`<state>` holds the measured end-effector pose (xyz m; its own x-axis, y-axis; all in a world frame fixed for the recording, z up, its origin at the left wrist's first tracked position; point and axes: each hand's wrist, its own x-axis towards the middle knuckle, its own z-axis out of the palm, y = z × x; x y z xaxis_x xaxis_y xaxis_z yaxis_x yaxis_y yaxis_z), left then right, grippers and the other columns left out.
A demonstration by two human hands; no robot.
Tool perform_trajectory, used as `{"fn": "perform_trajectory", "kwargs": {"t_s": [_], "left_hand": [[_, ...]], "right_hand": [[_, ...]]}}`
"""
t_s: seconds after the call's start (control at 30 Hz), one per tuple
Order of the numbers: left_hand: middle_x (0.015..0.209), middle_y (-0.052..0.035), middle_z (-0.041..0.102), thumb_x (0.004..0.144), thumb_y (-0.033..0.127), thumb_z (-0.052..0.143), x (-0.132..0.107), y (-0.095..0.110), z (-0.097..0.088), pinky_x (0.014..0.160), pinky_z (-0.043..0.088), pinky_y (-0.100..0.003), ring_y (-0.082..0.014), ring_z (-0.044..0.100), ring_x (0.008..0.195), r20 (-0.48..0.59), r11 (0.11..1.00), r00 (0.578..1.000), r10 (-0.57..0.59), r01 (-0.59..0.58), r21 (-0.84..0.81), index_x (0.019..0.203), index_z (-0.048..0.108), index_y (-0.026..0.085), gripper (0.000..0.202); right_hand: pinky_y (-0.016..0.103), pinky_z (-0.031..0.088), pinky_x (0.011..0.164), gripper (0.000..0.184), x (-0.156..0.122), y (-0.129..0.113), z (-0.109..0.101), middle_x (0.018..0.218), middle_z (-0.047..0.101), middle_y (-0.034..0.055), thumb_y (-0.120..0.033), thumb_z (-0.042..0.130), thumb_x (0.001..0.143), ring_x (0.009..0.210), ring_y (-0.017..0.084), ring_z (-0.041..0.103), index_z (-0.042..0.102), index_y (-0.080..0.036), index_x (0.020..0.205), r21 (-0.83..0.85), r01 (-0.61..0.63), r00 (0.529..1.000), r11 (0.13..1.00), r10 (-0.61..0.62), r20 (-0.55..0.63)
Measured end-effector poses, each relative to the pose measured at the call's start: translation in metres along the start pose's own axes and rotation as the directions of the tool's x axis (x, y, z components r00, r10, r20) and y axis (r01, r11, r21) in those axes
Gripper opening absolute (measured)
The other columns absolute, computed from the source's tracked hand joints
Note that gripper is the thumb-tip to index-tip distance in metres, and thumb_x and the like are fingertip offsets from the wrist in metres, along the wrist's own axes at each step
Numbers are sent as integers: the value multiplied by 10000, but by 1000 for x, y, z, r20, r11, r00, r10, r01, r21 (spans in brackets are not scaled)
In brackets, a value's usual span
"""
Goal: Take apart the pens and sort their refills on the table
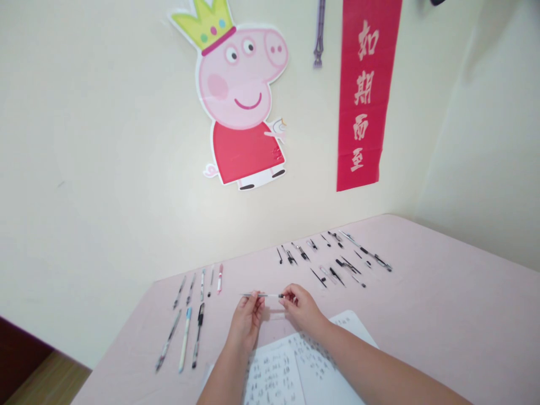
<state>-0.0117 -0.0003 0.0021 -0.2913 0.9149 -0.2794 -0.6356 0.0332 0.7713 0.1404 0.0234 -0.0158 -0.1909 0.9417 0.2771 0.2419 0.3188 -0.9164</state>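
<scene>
A slim pen (272, 295), pale in the middle with a dark right end, lies level between my two hands above the table. My left hand (248, 316) pinches it near its left part, and a thin dark point sticks out past the fingers. The black end is pinched by the fingertips of my right hand (300, 304). Whether this is a whole pen or only part of one is too small to tell. Beneath my forearms lie handwritten paper sheets (272, 374).
Several pens stand in two rows on the left, among them a black-capped pen (198, 334) and a pink pen (220, 278). Small pen parts (337, 273) are spread at the back right. The pink table (422, 315) meets a wall bearing a cartoon pig cutout (248, 152).
</scene>
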Motion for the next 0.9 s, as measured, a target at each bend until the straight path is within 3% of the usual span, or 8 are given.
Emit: {"fn": "perform_trajectory", "kwargs": {"t_s": [0.2, 0.37, 0.5, 0.6, 0.77, 0.9], "left_hand": [[643, -8, 637, 805, 20, 513, -1, 1, 1, 524, 519, -124, -48, 607, 530, 0, 1000, 1000, -14, 14, 14, 729, 590, 102, 136], [650, -15, 640, 808, 21, 506, -1, 0, 1, 524, 521, -131, -53, 608, 535, 14, 1000, 1000, -9, 9, 20, 739, 594, 97, 136], [655, -17, 642, 812, 19, 500, 1, 0, -1, 531, 521, -131, -52, 610, 540, 7, 1000, 1000, -6, 6, 14, 742, 594, 96, 141], [655, -18, 642, 815, 24, 498, 1, 0, -1, 534, 521, -132, -53, 612, 544, 0, 1000, 1000, -9, 9, 14, 743, 593, 98, 141], [652, -16, 643, 802, 22, 516, -2, 2, 2, 523, 521, -138, -60, 611, 537, 6, 1000, 1000, -21, 21, 22, 739, 592, 102, 127], [667, -20, 648, 804, 40, 525, -1, 1, 1, 526, 523, -140, -61, 613, 542, 15, 999, 999, -28, 28, 30, 753, 596, 104, 108]], "right_hand": [[248, 353, 605, 380, 1, 6, -2, 611, 514, -4, -364, 322, 883, 631, 141, 491, 557, -167, 660, -68, 37, 998, 997, -33, 56], [238, 331, 584, 257, 2, 7, -1, 604, 512, -10, -310, 425, 819, 618, 137, 467, 530, -168, 631, -89, 10, 998, 996, -5, 57], [239, 336, 575, 192, 2, 3, -2, 626, 498, -15, -329, 476, 771, 611, 135, 451, 518, -174, 667, 2, -36, 997, 999, 36, 61], [244, 350, 595, 229, 3, 1, -4, 636, 499, -15, -381, 473, 780, 631, 139, 459, 510, -179, 679, 64, -30, 997, 997, 25, 68], [248, 341, 568, 424, 3, 4, -3, 566, 463, -15, -477, 312, 853, 578, 136, 453, 515, -174, 637, 80, -89, 990, 993, 80, 113], [249, 337, 584, 357, 3, 3, -5, 561, 462, -19, -431, 376, 828, 599, 139, 454, 500, -176, 611, 27, -60, 989, 998, 56, 138]]}}
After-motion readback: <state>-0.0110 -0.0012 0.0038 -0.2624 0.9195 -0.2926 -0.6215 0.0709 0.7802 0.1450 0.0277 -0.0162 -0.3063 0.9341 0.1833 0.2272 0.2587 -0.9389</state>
